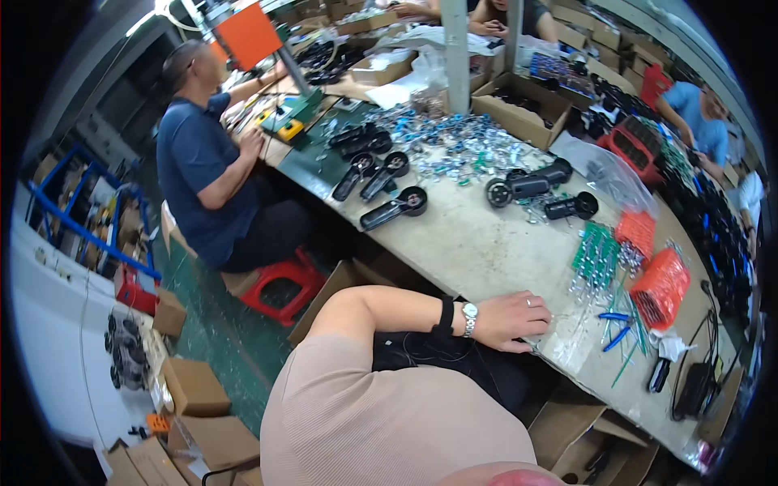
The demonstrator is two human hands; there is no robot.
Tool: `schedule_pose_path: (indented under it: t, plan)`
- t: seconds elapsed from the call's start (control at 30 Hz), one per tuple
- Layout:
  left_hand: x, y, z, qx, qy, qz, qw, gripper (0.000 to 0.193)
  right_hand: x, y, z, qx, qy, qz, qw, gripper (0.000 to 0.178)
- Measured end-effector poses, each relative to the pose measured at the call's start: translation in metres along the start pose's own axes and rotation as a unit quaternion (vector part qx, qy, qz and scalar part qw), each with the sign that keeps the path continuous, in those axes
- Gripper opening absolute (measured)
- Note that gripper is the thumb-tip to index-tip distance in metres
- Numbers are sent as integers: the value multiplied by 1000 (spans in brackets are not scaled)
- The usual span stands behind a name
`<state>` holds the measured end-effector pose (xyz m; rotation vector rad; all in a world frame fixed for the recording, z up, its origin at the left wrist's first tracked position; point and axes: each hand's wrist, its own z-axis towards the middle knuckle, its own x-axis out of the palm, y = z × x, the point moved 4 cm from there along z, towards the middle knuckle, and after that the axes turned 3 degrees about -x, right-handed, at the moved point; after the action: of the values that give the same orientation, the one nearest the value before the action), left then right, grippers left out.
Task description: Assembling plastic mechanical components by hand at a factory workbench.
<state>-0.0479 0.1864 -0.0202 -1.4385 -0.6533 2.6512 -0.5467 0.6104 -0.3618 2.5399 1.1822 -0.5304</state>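
My left hand (512, 319), with a ring and a silver wristwatch (470, 318) plus a black band at the wrist, lies on the near edge of the worktable (474, 235). Its fingers are loosely extended over the tabletop, and nothing can be made out in them. To its right are blue-handled pliers (616, 338), thin green wires (622, 368) and a batch of green circuit boards (596, 253). Farther off lie black fan-like housings with round heads, one (395, 208) at the left and another (572, 206) at the right. My right hand is out of view.
A red plastic bundle (660, 287), a black power adapter (697, 387) and a black-handled tool (659, 375) sit at the right. Small blue-and-silver parts (450, 138) cover the far middle. A co-worker (212, 162) sits left on a red stool (279, 285). A metal post (458, 57) rises behind.
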Motion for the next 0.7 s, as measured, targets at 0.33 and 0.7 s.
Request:
schedule_pose_path:
  t: [0.33,0.7]
  plan:
    - [-3,2,4,2,17,-22,1000,38,83,-18,-55,123,47,174,976,65]
    - [-24,21,21,-34,48,-180,982,36,36,80,-256,-1,-321,214,922,45]
